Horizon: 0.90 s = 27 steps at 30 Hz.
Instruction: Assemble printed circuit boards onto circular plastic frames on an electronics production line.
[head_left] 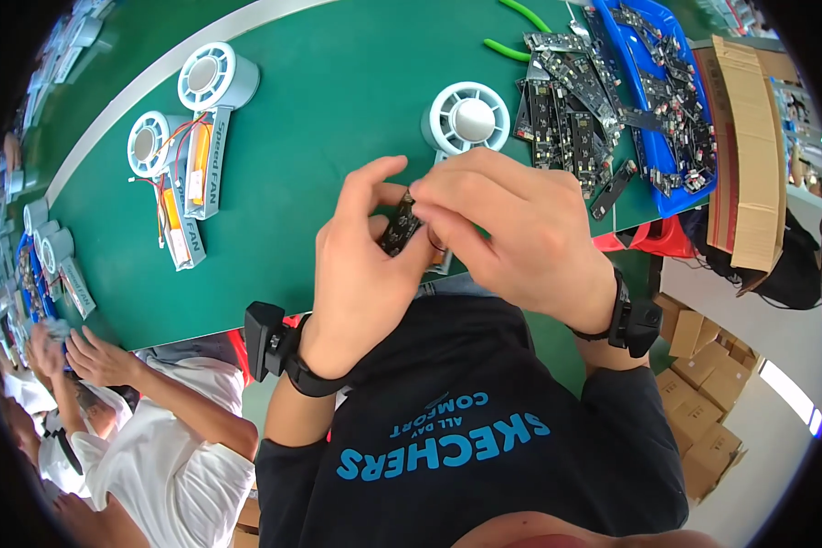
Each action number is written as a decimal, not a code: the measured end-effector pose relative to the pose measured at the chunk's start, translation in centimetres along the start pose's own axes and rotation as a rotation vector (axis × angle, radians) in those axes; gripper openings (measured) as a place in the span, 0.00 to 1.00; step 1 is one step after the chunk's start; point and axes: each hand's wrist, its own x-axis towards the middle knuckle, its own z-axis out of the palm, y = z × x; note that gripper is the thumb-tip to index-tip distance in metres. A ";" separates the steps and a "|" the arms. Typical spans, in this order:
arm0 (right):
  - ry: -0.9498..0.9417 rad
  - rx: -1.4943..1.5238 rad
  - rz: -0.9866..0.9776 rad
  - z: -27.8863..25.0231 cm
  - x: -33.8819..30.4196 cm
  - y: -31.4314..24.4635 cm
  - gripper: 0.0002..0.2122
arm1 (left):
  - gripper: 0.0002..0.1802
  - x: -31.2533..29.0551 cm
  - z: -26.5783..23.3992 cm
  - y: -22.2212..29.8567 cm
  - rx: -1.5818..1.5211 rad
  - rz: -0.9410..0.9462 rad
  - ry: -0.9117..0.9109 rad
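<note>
I hold a small black circuit board (398,228) between the thumb and fingers of my left hand (365,260), while my right hand (520,228) has its fingertips drawn narrow at the board's far end, though I cannot tell what they grip. The pale fan (470,119) lies on the surface (328,100) just beyond my right hand, its handle partly hidden. I'd best keep the left hand steady, pinch lightly by the edges, and let the right fingertips work without bending the board.
</note>
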 end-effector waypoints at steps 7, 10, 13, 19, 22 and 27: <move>-0.165 -0.079 0.084 -0.9 -0.1 -0.3 0.07 | 0.28 0.9 -0.4 0.2 -0.346 -0.161 -0.099; -0.150 -0.038 0.093 -0.8 -0.1 0.0 0.07 | 0.28 1.5 -2.1 0.4 -0.538 -0.264 -0.201; -0.125 -0.003 0.071 -0.5 -0.5 0.8 0.07 | 0.27 1.6 -2.2 0.1 -0.605 -0.275 -0.212; -0.056 0.016 0.004 0.1 -1.3 1.7 0.09 | 0.23 1.3 -2.0 0.0 -0.554 -0.229 -0.210; 0.059 0.054 -0.010 1.6 -1.8 2.3 0.10 | 0.20 0.9 -1.4 0.3 -0.535 -0.193 -0.163; 0.215 0.038 -0.011 3.1 -1.8 2.5 0.10 | 0.20 0.4 -1.6 -0.2 -0.571 -0.169 -0.195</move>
